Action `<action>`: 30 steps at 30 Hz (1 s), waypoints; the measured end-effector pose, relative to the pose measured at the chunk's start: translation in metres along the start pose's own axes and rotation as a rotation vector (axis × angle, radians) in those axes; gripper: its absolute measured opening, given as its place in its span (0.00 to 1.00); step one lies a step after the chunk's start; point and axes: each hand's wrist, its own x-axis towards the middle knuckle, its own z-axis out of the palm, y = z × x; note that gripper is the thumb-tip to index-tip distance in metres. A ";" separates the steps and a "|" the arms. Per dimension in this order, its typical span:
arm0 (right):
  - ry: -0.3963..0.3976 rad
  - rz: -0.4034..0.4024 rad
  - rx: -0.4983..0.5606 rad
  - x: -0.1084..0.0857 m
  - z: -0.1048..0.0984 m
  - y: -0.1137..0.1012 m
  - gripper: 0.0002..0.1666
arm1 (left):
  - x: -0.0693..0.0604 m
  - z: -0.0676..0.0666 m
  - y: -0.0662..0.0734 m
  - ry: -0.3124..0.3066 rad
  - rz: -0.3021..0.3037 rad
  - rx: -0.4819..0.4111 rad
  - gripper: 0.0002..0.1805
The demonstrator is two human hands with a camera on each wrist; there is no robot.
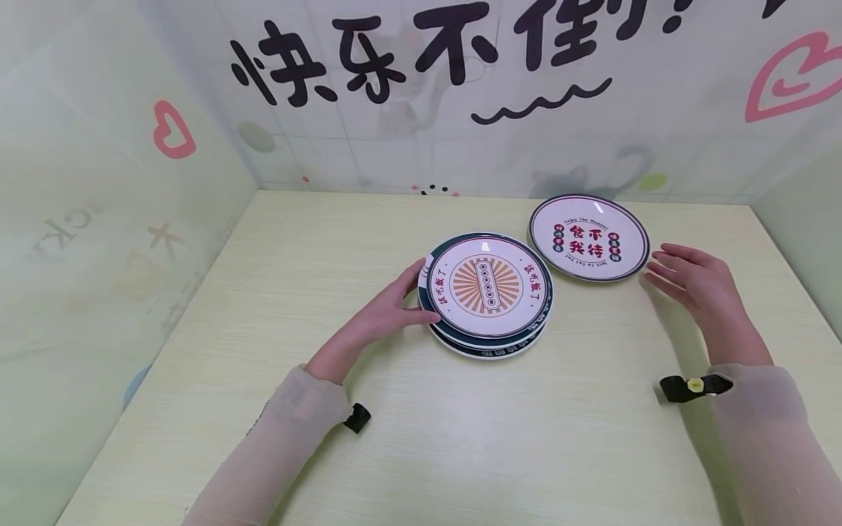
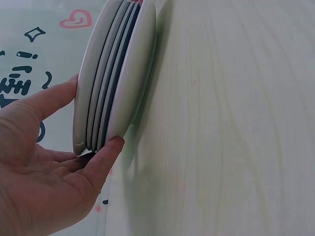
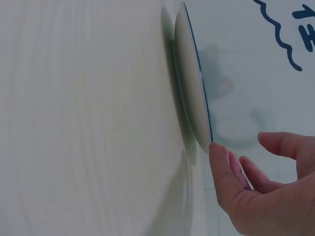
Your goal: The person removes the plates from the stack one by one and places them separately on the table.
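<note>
Head view: a plate stack (image 1: pixel 487 288) is set on the pale table (image 1: pixel 559 438), with a single plate (image 1: pixel 588 237) placed just beside it, to the far right.
Plate stack: its round top plate is laid face up; the central printed strip is run near to far, its far end leaned slightly left.
Single plate: it is laid face up; its lettering is turned upright to the near side, sloped slightly nearer towards the right.
Left hand (image 1: pixel 395 310): the stack is gripped at its left edge, the rims held between thumb and fingers.
Right hand (image 1: pixel 700 285): it is held loose and unclenched at the single plate's right rim; whether the rim is touched cannot be told.
Red print: "吃饭" is read on the top plate, "食不我待" on the single plate.
Small print: "Enjoy The Moment" is arched along the single plate's far side; the strip's characters cannot be read.
Wall (image 1: pixel 421 146): "快乐不倒" is printed in black.
</note>
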 end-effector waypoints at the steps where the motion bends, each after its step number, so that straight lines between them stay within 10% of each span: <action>1: -0.008 -0.008 0.013 0.000 0.000 0.000 0.21 | 0.000 0.000 0.000 0.000 0.000 0.000 0.56; 30: -0.074 -0.133 -0.020 -0.011 0.023 0.005 0.24 | 0.001 0.000 0.000 -0.001 0.012 -0.002 0.56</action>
